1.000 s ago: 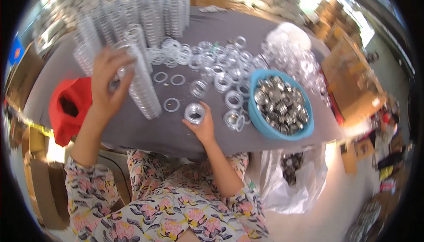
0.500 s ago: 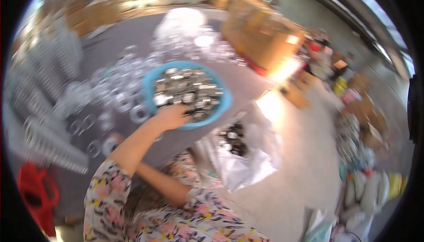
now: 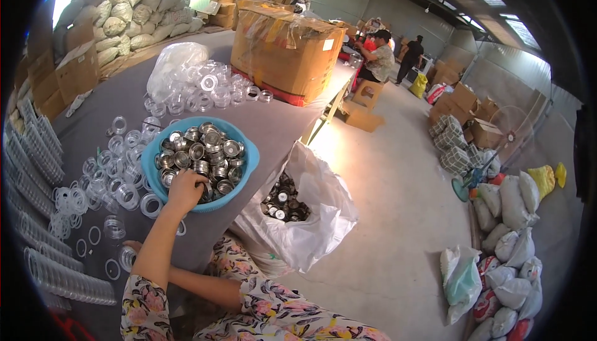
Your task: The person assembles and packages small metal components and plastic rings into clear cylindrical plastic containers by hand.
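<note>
A light-blue plastic basin (image 3: 252,170) full of silver metal caps (image 3: 198,151) stands on the grey-covered table. My left hand (image 3: 185,190) reaches over its near rim, fingers curled down onto a cap; their tips are partly hidden. Beneath my left forearm, my right arm crosses to the left. There my right hand (image 3: 132,245), largely covered by the left forearm, has its visible fingers on a clear round plastic jar (image 3: 127,258). Loose clear rings (image 3: 112,269) lie beside it. Many more clear jars (image 3: 114,161) spread out left of the basin.
Stacked clear trays (image 3: 68,279) line the table's left side. A big cardboard box (image 3: 283,52) stands at its far end, beside a clear bag (image 3: 177,67). An open white sack (image 3: 329,216) of metal caps is right of the table. Filled sacks (image 3: 513,204), a fan (image 3: 510,136) and people are farther off.
My view has turned to the right, so the basin and table now appear farther left and sharper. My left hand is still in the basin; my right hand remains low beside the rings.
</note>
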